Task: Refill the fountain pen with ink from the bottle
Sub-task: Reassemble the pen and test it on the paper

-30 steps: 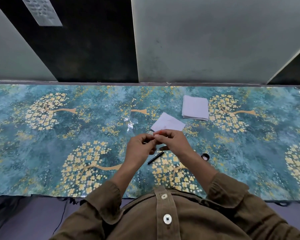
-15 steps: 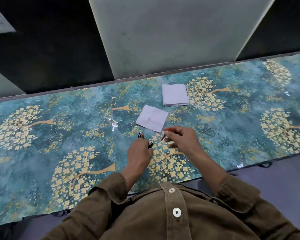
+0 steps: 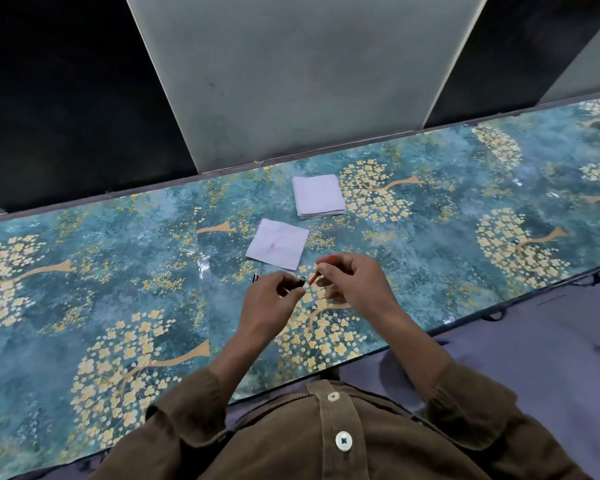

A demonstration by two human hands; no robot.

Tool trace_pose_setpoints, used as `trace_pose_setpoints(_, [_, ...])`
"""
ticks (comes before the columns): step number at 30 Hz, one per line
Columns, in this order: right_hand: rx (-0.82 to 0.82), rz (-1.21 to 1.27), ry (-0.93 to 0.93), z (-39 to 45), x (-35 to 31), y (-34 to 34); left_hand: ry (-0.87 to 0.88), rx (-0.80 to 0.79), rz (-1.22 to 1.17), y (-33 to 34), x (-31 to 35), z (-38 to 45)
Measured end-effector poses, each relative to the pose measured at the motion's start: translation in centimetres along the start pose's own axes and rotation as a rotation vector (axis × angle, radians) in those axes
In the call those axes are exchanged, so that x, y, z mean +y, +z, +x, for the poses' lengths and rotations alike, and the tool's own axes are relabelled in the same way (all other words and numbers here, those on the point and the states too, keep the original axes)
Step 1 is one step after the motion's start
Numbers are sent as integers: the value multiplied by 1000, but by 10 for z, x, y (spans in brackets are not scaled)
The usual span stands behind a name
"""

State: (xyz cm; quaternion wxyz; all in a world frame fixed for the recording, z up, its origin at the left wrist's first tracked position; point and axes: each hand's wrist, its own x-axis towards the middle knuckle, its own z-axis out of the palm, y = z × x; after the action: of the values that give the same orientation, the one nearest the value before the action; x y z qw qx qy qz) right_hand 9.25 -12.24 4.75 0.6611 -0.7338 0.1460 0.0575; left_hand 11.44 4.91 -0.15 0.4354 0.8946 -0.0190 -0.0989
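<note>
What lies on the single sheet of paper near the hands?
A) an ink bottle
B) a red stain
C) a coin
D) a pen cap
B: the single sheet bears a faint red stain and carries no object; the folded stack lies apart, further back.

Hands, joined one second ago, now stand apart. Left hand (image 3: 269, 299) pinches the dark pen section (image 3: 300, 281); right hand (image 3: 355, 284) holds the thin red part (image 3: 313, 278). Camera view has swung leftward.
</note>
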Motion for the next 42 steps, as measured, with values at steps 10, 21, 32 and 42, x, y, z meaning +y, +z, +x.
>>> trace_pose_setpoints(10, [-58, -17, -314, -12, -78, 5, 197, 153, -340, -48, 50, -23])
trace_pose_setpoints(21, [-102, -104, -404, -24, -89, 29, 217, 220, -480, -68, 45, -44])
trace_pose_setpoints(32, [-88, -259, -393, -37, -76, 48, 195, 236, -532, -72, 31, -65])
trace_pose_setpoints(42, [-89, -284, -385, -44, -63, 52, 189, 206, -585, -71, 30, -71])
